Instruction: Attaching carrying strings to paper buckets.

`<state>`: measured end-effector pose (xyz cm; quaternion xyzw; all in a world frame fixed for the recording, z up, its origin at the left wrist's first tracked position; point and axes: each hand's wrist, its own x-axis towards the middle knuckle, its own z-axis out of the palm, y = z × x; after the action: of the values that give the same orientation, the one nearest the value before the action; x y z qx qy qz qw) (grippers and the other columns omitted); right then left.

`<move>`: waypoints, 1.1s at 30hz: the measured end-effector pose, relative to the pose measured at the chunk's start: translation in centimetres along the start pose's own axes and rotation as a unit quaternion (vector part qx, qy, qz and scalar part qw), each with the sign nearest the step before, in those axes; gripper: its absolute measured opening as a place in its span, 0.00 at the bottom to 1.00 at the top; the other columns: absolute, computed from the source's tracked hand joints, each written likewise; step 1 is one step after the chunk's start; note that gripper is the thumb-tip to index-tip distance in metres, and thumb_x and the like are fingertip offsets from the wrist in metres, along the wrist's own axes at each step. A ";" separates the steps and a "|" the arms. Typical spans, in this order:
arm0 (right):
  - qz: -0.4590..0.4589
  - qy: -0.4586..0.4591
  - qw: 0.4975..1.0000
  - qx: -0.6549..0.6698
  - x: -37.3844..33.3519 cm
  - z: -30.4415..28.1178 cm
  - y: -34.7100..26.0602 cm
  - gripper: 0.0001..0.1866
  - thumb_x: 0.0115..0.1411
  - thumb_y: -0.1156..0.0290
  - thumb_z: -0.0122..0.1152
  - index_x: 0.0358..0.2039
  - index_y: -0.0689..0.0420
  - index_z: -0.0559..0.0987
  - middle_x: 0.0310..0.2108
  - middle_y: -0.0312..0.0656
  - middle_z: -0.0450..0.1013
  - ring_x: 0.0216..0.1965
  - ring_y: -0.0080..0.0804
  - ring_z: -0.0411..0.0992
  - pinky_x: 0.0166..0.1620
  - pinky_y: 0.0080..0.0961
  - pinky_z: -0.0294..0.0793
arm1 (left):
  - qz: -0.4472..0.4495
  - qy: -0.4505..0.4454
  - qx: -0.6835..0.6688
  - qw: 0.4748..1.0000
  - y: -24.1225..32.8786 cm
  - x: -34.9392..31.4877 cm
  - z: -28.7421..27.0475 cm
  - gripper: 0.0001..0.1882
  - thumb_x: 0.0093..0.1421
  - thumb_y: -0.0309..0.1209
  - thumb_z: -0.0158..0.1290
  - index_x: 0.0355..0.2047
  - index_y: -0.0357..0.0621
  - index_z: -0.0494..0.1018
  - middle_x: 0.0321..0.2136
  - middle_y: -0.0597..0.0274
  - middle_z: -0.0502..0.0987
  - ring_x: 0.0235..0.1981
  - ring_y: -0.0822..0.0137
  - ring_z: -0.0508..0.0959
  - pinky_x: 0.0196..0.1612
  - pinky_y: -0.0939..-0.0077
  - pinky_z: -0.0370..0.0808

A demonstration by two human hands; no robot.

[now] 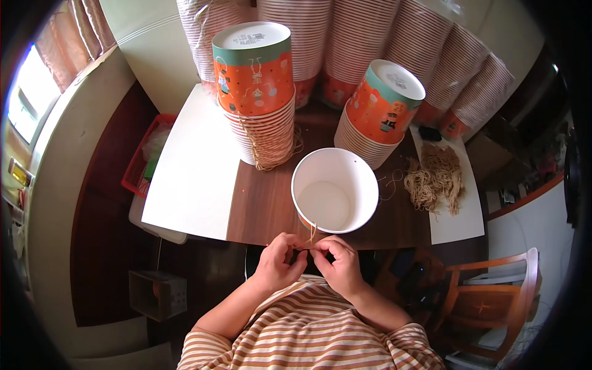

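Observation:
A white-lined paper bucket (333,191) stands upright at the front of the table, its open mouth tilted toward me. A thin tan cord (313,232) hangs over its near rim and runs down to my fingers. My left hand (279,261) pinches the cord from the left, thumb and fingertips together. From the other side my right hand (338,261) pinches it too, the fingertips almost touching those of the left. Behind the bucket, an upside-down stack of orange and green buckets (256,80) has tan cords draped down its side. The cord's ends are hidden by my fingers.
A shorter inverted bucket stack (385,111) stands right of centre. Beside it lies a heap of loose tan cords (435,179) on a white board. Tall plastic-wrapped bucket stacks (357,40) line the back. A red basket (139,163) is at left, a wooden chair (493,296) at lower right.

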<state>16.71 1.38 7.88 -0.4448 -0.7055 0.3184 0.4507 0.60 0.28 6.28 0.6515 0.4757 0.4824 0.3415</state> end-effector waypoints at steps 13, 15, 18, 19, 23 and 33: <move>0.033 -0.030 0.998 0.040 0.4 -0.6 0.0 0.03 0.53 0.79 0.60 0.29 0.63 0.75 0.26 0.44 0.72 0.26 0.35 0.72 0.32 0.26 0.72 | 0.199 0.108 0.104 0.968 -2.4 1.7 1.4 0.16 0.45 0.16 0.59 0.36 0.41 0.75 0.27 0.58 0.73 0.24 0.63 0.75 0.23 0.72 0.73; 0.079 -0.050 0.991 0.091 0.7 -0.8 -0.1 0.03 0.53 0.79 0.61 0.29 0.64 0.76 0.26 0.40 0.73 0.25 0.25 0.72 0.32 0.21 0.72 | 0.250 0.127 0.129 0.951 -3.1 1.9 1.4 0.15 0.45 0.15 0.59 0.34 0.40 0.76 0.27 0.58 0.73 0.24 0.65 0.75 0.23 0.76 0.72; 0.102 -0.046 0.987 0.115 0.9 -0.8 0.2 0.03 0.53 0.78 0.61 0.29 0.63 0.76 0.26 0.40 0.73 0.25 0.23 0.72 0.31 0.20 0.72 | 0.304 0.152 0.160 0.927 -3.4 1.8 1.3 0.14 0.44 0.14 0.60 0.33 0.39 0.76 0.28 0.58 0.73 0.24 0.66 0.74 0.24 0.80 0.71; 0.102 -0.044 0.987 0.116 1.0 -0.7 0.3 0.03 0.53 0.78 0.61 0.29 0.63 0.76 0.26 0.40 0.73 0.25 0.23 0.72 0.31 0.20 0.72 | 0.308 0.159 0.167 0.923 -3.5 1.7 1.3 0.14 0.44 0.14 0.60 0.33 0.39 0.77 0.28 0.59 0.73 0.25 0.66 0.74 0.24 0.81 0.71; -0.141 0.059 0.974 -0.170 1.3 0.2 0.7 0.08 0.49 0.80 0.63 0.31 0.59 0.76 0.28 0.41 0.73 0.27 0.36 0.72 0.31 0.29 0.73 | 0.273 0.184 0.153 0.932 -3.0 1.3 1.9 0.12 0.46 0.14 0.59 0.32 0.39 0.76 0.27 0.58 0.73 0.24 0.68 0.73 0.24 0.82 0.70; -0.139 0.082 0.974 -0.159 1.7 2.1 1.8 0.07 0.53 0.79 0.60 0.34 0.61 0.76 0.31 0.44 0.74 0.29 0.39 0.74 0.31 0.29 0.74 | -0.280 0.107 -0.567 0.767 -0.8 0.7 2.4 0.03 0.60 0.24 0.52 0.33 0.38 0.73 0.25 0.67 0.73 0.23 0.76 0.71 0.28 0.85 0.68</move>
<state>15.02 3.56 6.13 -0.4332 -0.7624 0.0992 0.4703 2.73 1.26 5.06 0.1209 0.3103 0.6140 0.7157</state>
